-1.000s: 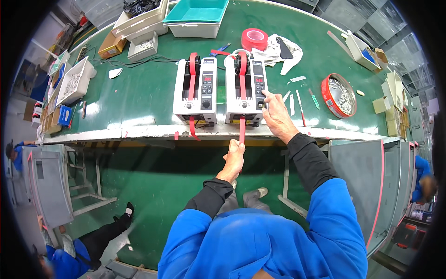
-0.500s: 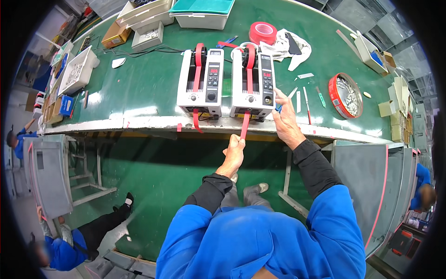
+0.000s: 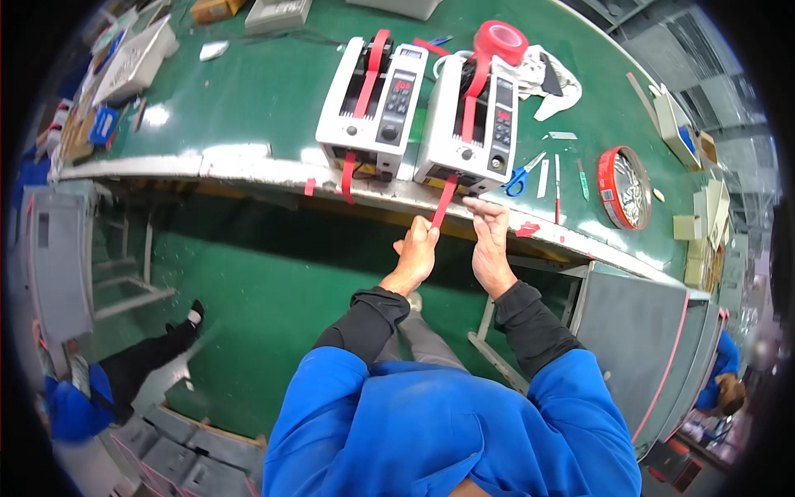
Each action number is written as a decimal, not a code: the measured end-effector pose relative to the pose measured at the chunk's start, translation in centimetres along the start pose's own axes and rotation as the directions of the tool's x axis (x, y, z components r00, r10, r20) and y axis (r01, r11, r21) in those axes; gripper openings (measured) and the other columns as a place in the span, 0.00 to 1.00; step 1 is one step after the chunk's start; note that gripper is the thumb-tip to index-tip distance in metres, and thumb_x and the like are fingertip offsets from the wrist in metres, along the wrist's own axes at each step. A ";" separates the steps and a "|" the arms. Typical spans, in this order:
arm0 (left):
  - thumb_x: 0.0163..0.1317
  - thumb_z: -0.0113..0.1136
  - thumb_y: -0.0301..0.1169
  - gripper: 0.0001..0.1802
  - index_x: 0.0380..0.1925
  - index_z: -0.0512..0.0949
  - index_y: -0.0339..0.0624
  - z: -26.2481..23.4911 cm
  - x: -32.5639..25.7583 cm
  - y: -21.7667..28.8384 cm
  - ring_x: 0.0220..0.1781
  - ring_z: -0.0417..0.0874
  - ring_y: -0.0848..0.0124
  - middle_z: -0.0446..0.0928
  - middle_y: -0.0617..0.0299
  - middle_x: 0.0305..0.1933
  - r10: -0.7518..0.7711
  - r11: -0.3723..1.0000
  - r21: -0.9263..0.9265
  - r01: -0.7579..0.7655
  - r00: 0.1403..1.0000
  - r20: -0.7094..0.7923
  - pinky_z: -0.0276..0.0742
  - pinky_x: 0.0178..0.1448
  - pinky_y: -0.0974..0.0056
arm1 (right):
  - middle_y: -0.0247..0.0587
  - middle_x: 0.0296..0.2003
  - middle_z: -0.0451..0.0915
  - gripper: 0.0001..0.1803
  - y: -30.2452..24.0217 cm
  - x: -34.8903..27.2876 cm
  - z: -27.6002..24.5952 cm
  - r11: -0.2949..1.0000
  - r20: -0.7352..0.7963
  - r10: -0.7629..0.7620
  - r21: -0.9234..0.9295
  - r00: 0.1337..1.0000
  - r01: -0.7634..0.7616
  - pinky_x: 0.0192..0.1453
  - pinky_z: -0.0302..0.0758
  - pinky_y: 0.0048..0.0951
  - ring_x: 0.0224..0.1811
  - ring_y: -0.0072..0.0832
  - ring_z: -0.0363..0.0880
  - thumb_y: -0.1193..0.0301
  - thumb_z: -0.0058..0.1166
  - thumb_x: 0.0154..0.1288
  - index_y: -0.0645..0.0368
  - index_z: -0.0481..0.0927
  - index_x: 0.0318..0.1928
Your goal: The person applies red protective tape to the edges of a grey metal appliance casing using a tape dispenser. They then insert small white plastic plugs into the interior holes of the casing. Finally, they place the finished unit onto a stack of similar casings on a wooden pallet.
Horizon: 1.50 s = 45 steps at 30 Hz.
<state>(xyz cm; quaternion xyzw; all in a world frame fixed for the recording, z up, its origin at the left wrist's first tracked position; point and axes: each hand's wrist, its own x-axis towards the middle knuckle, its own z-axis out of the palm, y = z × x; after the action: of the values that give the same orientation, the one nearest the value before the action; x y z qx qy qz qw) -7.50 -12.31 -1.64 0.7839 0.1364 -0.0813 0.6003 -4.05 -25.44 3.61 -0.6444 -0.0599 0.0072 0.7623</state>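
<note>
Two white tape dispensers with red tape rolls stand side by side at the table's front edge. From the right dispenser [image 3: 499,141] a red tape strip [image 3: 445,200] hangs out over the edge, and my left hand [image 3: 416,257] pinches its lower end between thumb and fingers. My right hand [image 3: 492,244] is just right of that strip, fingers stretched out and holding nothing visible. A shorter red strip [image 3: 347,180] sticks out of the left dispenser [image 3: 393,116], with no hand on it. Blue-handled scissors [image 3: 515,182] lie beside the right dispenser.
Right of the scissors lie a red-handled tool [image 3: 557,199], a green knife [image 3: 583,182] and a round red tin [image 3: 611,199] of small pale parts. Behind are a red tape roll [image 3: 500,41] and a white cloth [image 3: 566,95]. A person [image 3: 87,389] is at lower left.
My right hand has left the right dispenser's front corner and come down and left, near the tape strip; the scissors now show fully. My left hand still pinches the strip. The view has tilted.
</note>
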 end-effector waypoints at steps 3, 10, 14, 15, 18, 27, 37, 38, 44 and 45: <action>0.66 0.45 0.37 0.08 0.34 0.67 0.45 0.6 0.5 -0.4 0.37 0.75 0.56 0.75 0.59 0.30 0.063 0.996 0.058 -0.061 0.997 -0.047 0.55 0.42 0.52 | 0.45 0.53 0.67 0.12 1.5 0.3 0.7 0.999 0.001 0.055 -0.001 0.999 -0.055 0.68 0.55 0.33 0.60 0.30 0.64 0.78 0.37 0.67 0.60 0.61 0.50; 0.64 0.49 0.30 0.05 0.32 0.65 0.45 1.3 -0.1 -1.0 0.36 0.72 0.61 0.70 0.61 0.29 0.184 0.974 -0.109 -0.201 0.971 -0.150 0.53 0.43 0.57 | 0.48 0.54 0.68 0.12 4.9 0.3 1.2 0.999 -0.010 0.000 -0.032 1.000 0.000 0.57 0.64 0.33 0.53 0.31 0.69 0.76 0.40 0.66 0.58 0.60 0.50; 0.64 0.49 0.28 0.04 0.33 0.64 0.45 0.5 0.6 -1.9 0.35 0.71 0.62 0.69 0.62 0.28 0.282 0.945 -0.124 -0.301 0.948 -0.150 0.52 0.43 0.58 | 0.52 0.57 0.67 0.14 5.5 -0.2 0.3 0.986 0.025 -0.093 -0.135 0.995 0.096 0.53 0.66 0.32 0.52 0.33 0.71 0.74 0.43 0.63 0.58 0.61 0.49; 0.63 0.49 0.27 0.03 0.33 0.65 0.44 0.4 0.9 -2.1 0.36 0.72 0.61 0.70 0.62 0.27 0.301 0.936 -0.135 -0.324 0.939 -0.164 0.53 0.43 0.58 | 0.52 0.57 0.67 0.15 5.7 -0.1 0.3 0.978 0.025 -0.147 -0.147 0.989 0.149 0.52 0.66 0.32 0.52 0.33 0.71 0.74 0.43 0.62 0.59 0.61 0.49; 0.63 0.49 0.27 0.03 0.34 0.66 0.43 0.5 1.6 -2.8 0.36 0.73 0.60 0.72 0.61 0.28 0.353 0.913 -0.148 -0.379 0.919 -0.179 0.54 0.42 0.57 | 0.51 0.55 0.68 0.15 6.1 0.1 0.1 0.964 0.034 -0.183 -0.189 0.983 0.186 0.51 0.68 0.32 0.52 0.33 0.71 0.76 0.40 0.60 0.60 0.62 0.49; 0.61 0.51 0.25 0.05 0.34 0.66 0.42 0.2 -0.6 -2.8 0.36 0.73 0.60 0.73 0.61 0.31 0.380 0.886 -0.219 -0.408 0.911 -0.161 0.55 0.42 0.56 | 0.50 0.53 0.69 0.12 5.3 -0.8 1.4 0.971 0.014 -0.125 -0.202 0.992 0.126 0.59 0.65 0.38 0.55 0.37 0.69 0.74 0.40 0.64 0.59 0.63 0.48; 0.63 0.50 0.27 0.06 0.32 0.62 0.44 2.0 -8.4 -8.4 0.34 0.65 0.65 0.62 0.63 0.28 0.175 0.888 -0.450 -0.097 0.975 0.135 0.52 0.46 0.62 | 0.54 0.50 0.73 0.14 4.6 -1.3 1.1 0.992 0.093 -0.014 -0.121 0.996 0.025 0.52 0.67 0.33 0.47 0.37 0.73 0.59 0.43 0.68 0.54 0.69 0.47; 0.63 0.50 0.28 0.07 0.32 0.62 0.44 1.9 -8.7 -8.5 0.33 0.64 0.66 0.61 0.63 0.27 0.151 0.868 -0.492 -0.067 0.980 0.133 0.52 0.46 0.62 | 0.54 0.50 0.73 0.15 4.2 -1.3 1.0 0.991 0.090 -0.002 -0.134 0.996 0.015 0.52 0.67 0.33 0.47 0.37 0.73 0.59 0.43 0.69 0.55 0.69 0.47; 0.65 0.48 0.29 0.06 0.32 0.62 0.44 -0.1 -9.7 -6.7 0.32 0.62 0.71 0.61 0.65 0.29 0.175 0.819 -0.569 -0.070 0.976 0.132 0.55 0.40 0.68 | 0.54 0.48 0.74 0.20 2.7 -4.0 1.8 0.979 0.111 0.201 -0.058 0.973 -0.196 0.56 0.66 0.37 0.47 0.38 0.73 0.53 0.38 0.69 0.57 0.69 0.46; 0.67 0.47 0.32 0.07 0.32 0.61 0.44 -0.6 -9.9 -6.4 0.30 0.59 0.74 0.59 0.65 0.28 0.180 0.831 -0.550 -0.084 0.976 0.123 0.57 0.37 0.71 | 0.55 0.48 0.74 0.23 2.6 -4.8 2.3 0.976 0.110 0.215 -0.050 0.971 -0.210 0.58 0.65 0.39 0.48 0.40 0.73 0.50 0.37 0.69 0.59 0.68 0.46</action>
<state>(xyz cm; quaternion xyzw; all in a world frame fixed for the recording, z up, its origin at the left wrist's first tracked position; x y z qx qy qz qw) -18.87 -11.35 -4.48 0.5801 0.0475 -0.0639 0.8107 -8.85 -23.19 1.00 -0.6601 -0.0342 0.1245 0.7400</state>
